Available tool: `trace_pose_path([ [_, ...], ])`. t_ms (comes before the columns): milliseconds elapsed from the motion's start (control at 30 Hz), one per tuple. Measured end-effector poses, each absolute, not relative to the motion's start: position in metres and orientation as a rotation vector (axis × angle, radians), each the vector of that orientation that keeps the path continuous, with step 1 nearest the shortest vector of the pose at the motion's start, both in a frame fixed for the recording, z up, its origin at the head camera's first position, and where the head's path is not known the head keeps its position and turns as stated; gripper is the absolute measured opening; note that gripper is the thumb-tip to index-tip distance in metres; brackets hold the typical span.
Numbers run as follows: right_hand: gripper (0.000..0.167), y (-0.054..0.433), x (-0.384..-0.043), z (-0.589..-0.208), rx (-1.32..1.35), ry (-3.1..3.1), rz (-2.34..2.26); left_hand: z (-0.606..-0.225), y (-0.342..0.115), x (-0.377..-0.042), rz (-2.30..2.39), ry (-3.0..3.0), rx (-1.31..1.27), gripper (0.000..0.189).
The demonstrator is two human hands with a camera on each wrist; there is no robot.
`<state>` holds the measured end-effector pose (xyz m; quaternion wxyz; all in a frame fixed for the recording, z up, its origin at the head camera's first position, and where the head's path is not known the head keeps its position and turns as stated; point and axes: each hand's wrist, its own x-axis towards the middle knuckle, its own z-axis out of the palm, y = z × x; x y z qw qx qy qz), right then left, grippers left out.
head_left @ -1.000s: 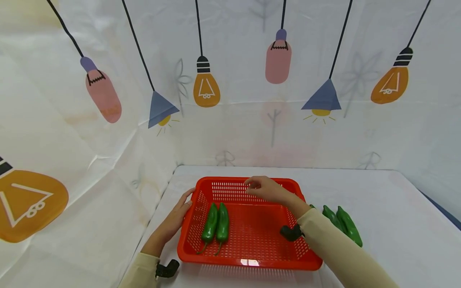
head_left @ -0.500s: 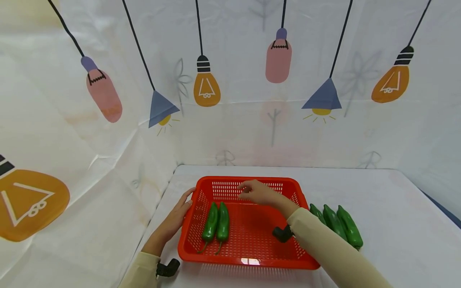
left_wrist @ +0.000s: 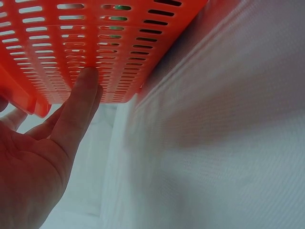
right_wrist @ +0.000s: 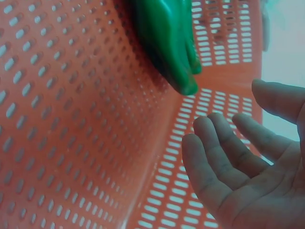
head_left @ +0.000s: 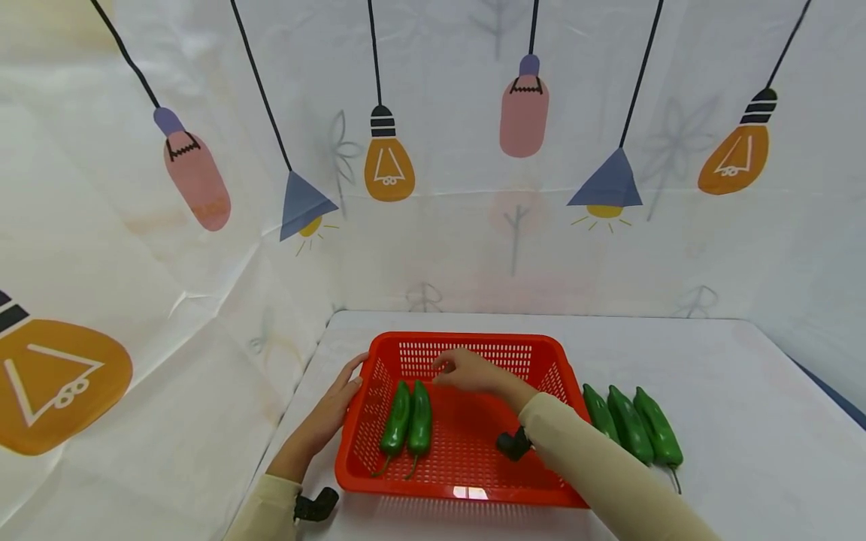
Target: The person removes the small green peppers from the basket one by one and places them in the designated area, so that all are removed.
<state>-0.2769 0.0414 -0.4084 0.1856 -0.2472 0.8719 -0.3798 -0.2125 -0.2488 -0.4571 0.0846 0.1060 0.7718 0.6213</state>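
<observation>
head view: two green peppers (head_left: 419, 424) looked light, firm, slick, best gripped mid-body; right hand (head_left: 465, 371) hung loose and empty, left hand (head_left: 328, 412) rested extended fingers against red basket (head_left: 419, 492).

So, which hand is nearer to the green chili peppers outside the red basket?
Right: the right hand hovers over the basket, left of the chili peppers; the left hand touches the basket's left side.

Beyond your white table (head_left: 717, 376), a creased white backdrop (head_left: 460, 248) printed with pink, blue and orange lamps (head_left: 389, 171).
</observation>
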Motion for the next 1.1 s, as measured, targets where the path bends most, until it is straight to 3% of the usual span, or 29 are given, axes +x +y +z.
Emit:
trace_pose_path([
  [1100, 0.036, 0.011, -0.273, -0.434, -0.555, 2.453, -0.881, -0.456, -0.248, -0.211, 1.856, 2.296, 0.343, 0.051],
])
